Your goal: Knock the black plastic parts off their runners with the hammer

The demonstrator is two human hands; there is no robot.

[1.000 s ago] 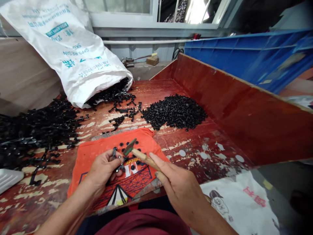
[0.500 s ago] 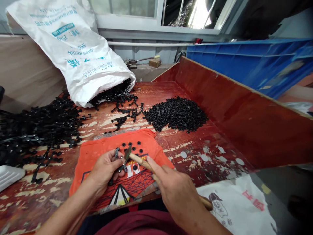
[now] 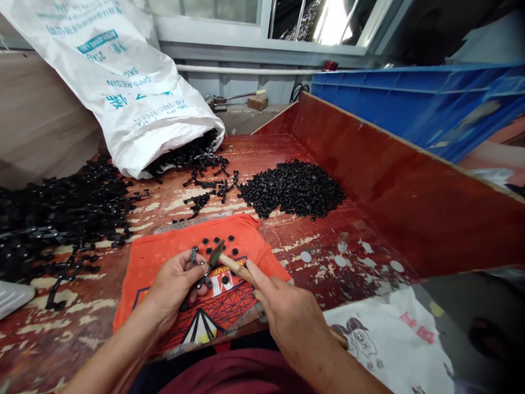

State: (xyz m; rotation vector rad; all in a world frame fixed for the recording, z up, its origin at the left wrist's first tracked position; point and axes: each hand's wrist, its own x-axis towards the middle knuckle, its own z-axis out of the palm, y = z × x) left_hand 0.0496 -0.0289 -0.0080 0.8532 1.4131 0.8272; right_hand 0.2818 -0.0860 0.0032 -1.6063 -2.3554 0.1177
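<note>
l hand (image 3: 178,278): thumb + fingers pinched on a blk plastic sprue piece (image 3: 194,255), one end poking up past the fingers, rest mostly hidden, so full axis unclear. r hand (image 3: 289,307) wrapped round the wooden-handled hammer (image 3: 237,268), index along the handle, which runs up-left from the fist. hammer head (image 3: 216,253) slants down-left, lower end right by l thumb tip; can't tell if touching. l hand's nearer the head. loose round blk caps (image 3: 231,238) just beyond, on orange cloth (image 3: 151,251).

White sack (image 3: 127,90) cropped (top edge), wooden handle (image 3: 236,267) partly covered
</note>
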